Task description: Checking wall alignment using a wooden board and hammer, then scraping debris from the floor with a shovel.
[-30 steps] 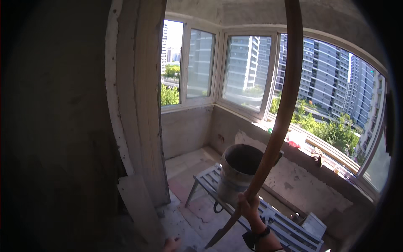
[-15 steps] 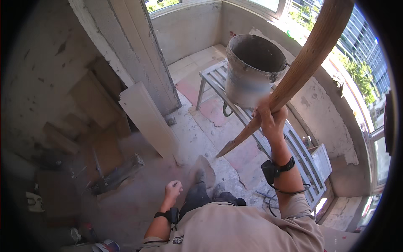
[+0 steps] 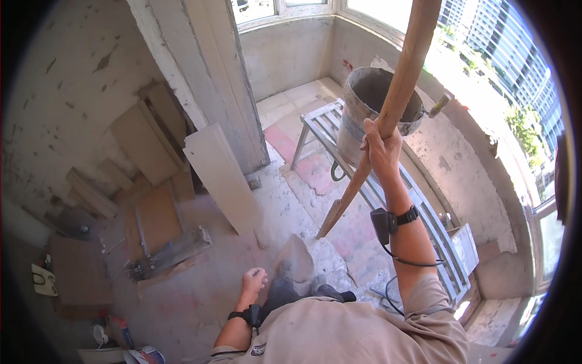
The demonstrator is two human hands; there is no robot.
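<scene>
A long wooden pole point(image 3: 405, 73) slants from the top of the view down to the floor, where its lower end narrows. My right hand point(image 3: 383, 148) is wrapped around it at mid-length, in front of a bucket. That mortar-crusted bucket point(image 3: 357, 124) stands on a slatted metal bench point(image 3: 376, 191), partly hidden by the pole. Something stick-like with a pale end point(image 3: 441, 104) juts from the bucket's right rim. Beside my left hip, my left hand point(image 3: 254, 280) hangs with its fingers curled in and nothing showing in them. A grey rounded patch or blade point(image 3: 297, 258) lies at my foot.
A pale board point(image 3: 221, 179) leans by the wall column on the left. Brown panels point(image 3: 145, 142) and a metal tool frame point(image 3: 173, 252) lie farther left. A low wall with windows point(image 3: 464, 173) curves along the right. Dusty rubble and a cable point(image 3: 388, 294) are near my feet.
The pole's upper part has swung left and stands a little more upright, my right hand still around it. The view has shifted slightly, and the stick-like thing at the bucket's rim now shows.
</scene>
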